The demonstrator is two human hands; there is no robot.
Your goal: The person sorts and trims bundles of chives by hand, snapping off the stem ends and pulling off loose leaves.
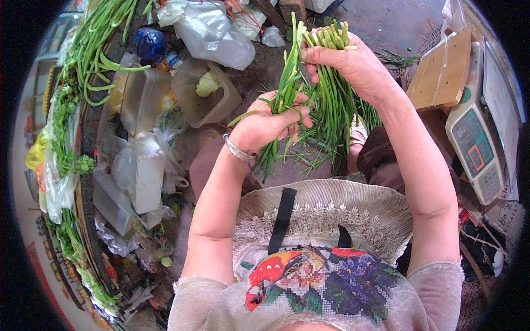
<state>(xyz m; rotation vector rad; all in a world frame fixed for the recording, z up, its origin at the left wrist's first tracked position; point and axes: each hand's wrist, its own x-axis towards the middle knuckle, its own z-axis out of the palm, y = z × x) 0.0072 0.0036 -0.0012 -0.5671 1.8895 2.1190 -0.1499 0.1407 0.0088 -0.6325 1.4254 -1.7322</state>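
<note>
My right hand (352,62) grips a thick bundle of green stalks (333,105), probably garlic chives. Their pale cut ends point up and the leaves hang down below. Just beside it, my left hand (275,120) holds a smaller bunch of the same stalks (287,85), tilted, with leaf ends hanging under the palm. The right fingertips reach the edge of this smaller bunch; whether they grip it too, I cannot tell. A metal bracelet (237,149) circles my left wrist. Loose leaf pieces (310,155) lie on the ground beneath both hands.
At left, a long stand bears green beans (89,53) and leafy herbs (64,120). Clear plastic tubs (223,109), a white foam box (148,173) and plastic bags (211,33) crowd the floor. A digital scale (476,153) and a wooden board (441,70) stand at right.
</note>
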